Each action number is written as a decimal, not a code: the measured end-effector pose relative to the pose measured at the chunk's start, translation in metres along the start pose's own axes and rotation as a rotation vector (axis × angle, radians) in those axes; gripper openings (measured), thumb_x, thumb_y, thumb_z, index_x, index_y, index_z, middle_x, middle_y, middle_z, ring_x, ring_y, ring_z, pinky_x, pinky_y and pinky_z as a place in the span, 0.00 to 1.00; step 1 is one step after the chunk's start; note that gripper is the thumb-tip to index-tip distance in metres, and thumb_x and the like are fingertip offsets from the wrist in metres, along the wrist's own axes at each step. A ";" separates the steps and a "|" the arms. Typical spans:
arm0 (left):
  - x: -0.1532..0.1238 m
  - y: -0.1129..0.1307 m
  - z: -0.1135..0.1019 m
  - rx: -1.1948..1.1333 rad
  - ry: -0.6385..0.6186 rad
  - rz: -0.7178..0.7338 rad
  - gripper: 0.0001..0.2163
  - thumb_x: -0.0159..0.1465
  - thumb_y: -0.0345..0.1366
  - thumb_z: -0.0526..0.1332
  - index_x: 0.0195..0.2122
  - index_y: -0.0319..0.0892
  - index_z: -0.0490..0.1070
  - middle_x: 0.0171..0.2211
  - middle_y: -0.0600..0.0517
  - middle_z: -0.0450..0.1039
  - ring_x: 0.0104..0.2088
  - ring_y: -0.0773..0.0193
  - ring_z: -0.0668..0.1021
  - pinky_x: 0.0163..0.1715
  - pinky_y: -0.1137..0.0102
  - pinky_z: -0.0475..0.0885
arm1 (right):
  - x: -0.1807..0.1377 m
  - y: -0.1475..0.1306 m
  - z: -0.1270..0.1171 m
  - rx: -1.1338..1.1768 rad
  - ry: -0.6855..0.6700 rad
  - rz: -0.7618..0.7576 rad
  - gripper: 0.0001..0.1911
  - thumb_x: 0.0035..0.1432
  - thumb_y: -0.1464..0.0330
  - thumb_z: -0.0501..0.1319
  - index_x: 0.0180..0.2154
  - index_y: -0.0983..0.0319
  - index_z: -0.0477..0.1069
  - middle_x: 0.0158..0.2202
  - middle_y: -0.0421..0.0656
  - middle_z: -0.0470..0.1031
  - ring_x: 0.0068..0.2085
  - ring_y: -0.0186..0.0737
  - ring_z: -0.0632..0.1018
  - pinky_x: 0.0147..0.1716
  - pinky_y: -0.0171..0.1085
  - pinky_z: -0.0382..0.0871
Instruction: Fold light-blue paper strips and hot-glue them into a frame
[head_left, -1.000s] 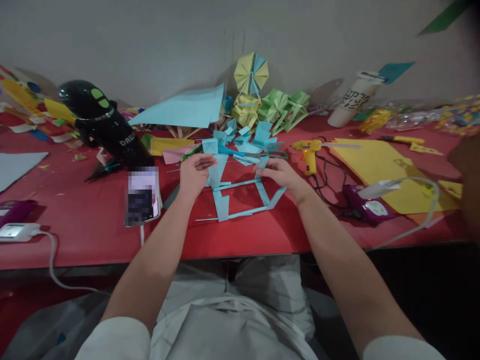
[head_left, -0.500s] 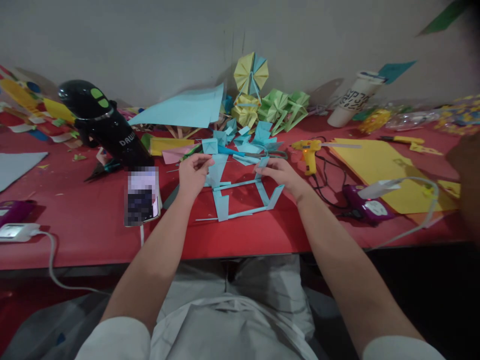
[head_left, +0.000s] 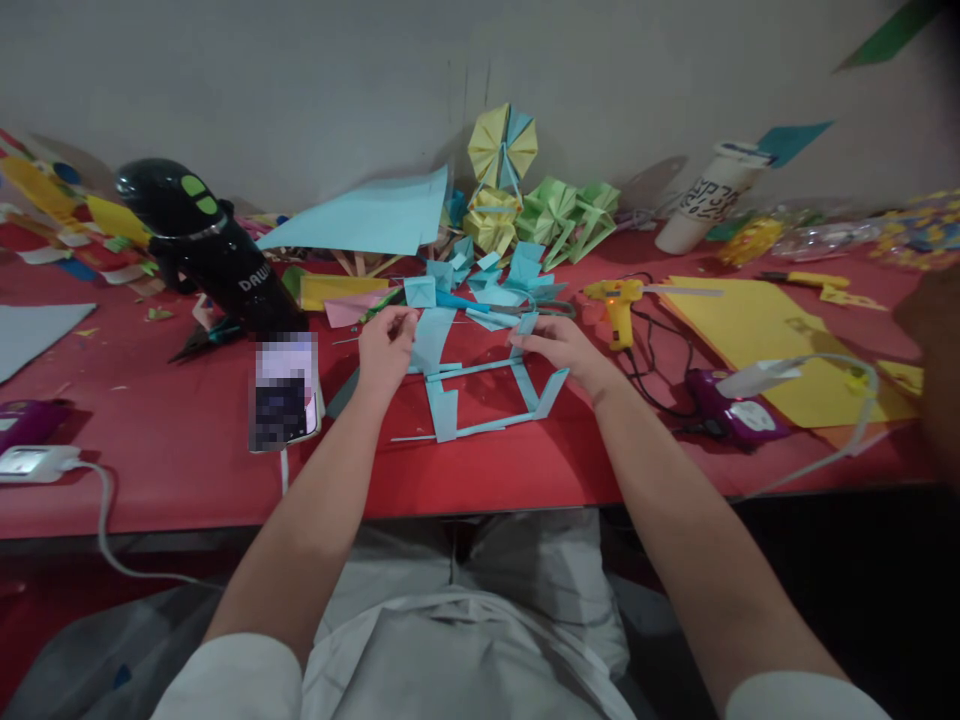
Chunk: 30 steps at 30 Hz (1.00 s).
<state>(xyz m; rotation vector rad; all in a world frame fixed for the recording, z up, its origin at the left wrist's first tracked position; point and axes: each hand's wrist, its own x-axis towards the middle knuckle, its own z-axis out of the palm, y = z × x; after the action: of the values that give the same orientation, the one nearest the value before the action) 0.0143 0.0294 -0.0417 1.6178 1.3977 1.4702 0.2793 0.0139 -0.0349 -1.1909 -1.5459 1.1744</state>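
Observation:
A light blue paper frame (head_left: 480, 395), made of folded strips in a rough square, lies on the red table (head_left: 165, 440) in front of me. My left hand (head_left: 384, 350) pinches the frame's upper left part, fingers closed on a blue strip. My right hand (head_left: 559, 345) pinches the upper right corner of the frame, where a small folded flap stands up. Just behind the frame lie several loose blue folded paper pieces (head_left: 495, 280).
A phone (head_left: 283, 390) leans against a black bottle (head_left: 202, 245) to the left. A yellow glue gun (head_left: 616, 305), a purple device (head_left: 731, 410) with cables and yellow sheets (head_left: 757, 330) lie right. Folded paper fans (head_left: 540, 205), a blue sheet (head_left: 367, 215) and a white cup (head_left: 705, 200) stand at the wall.
My left hand's fingers have shifted slightly on the blue strip; the frame and my right hand stay almost where they were.

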 end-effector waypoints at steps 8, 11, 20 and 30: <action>0.002 -0.009 -0.001 -0.031 0.058 0.009 0.09 0.55 0.39 0.68 0.35 0.42 0.76 0.29 0.52 0.77 0.30 0.64 0.79 0.32 0.71 0.73 | -0.002 -0.003 0.001 -0.005 0.003 0.002 0.14 0.45 0.56 0.72 0.28 0.60 0.77 0.28 0.41 0.77 0.32 0.38 0.75 0.35 0.37 0.71; 0.002 -0.006 -0.001 -0.029 0.086 0.002 0.10 0.52 0.37 0.70 0.34 0.43 0.76 0.28 0.52 0.77 0.30 0.64 0.79 0.34 0.71 0.74 | -0.002 -0.003 0.001 -0.004 0.006 0.000 0.14 0.45 0.57 0.72 0.28 0.60 0.77 0.28 0.41 0.77 0.32 0.38 0.75 0.34 0.37 0.70; 0.001 -0.003 0.000 -0.117 0.055 -0.098 0.09 0.54 0.34 0.68 0.36 0.40 0.76 0.31 0.49 0.80 0.33 0.60 0.83 0.34 0.68 0.77 | -0.002 -0.003 0.001 -0.005 0.016 0.014 0.16 0.43 0.55 0.73 0.28 0.59 0.77 0.28 0.41 0.77 0.32 0.39 0.75 0.34 0.38 0.71; 0.001 -0.006 0.000 -0.073 0.060 -0.076 0.07 0.58 0.36 0.65 0.36 0.41 0.75 0.30 0.49 0.79 0.32 0.62 0.81 0.32 0.70 0.76 | -0.001 -0.001 0.001 -0.001 0.001 0.009 0.16 0.43 0.56 0.73 0.29 0.59 0.78 0.29 0.42 0.78 0.33 0.39 0.76 0.36 0.38 0.71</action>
<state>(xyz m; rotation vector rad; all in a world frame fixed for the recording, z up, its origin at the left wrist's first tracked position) 0.0120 0.0319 -0.0470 1.4719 1.4059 1.5185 0.2788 0.0131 -0.0344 -1.1999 -1.5423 1.1786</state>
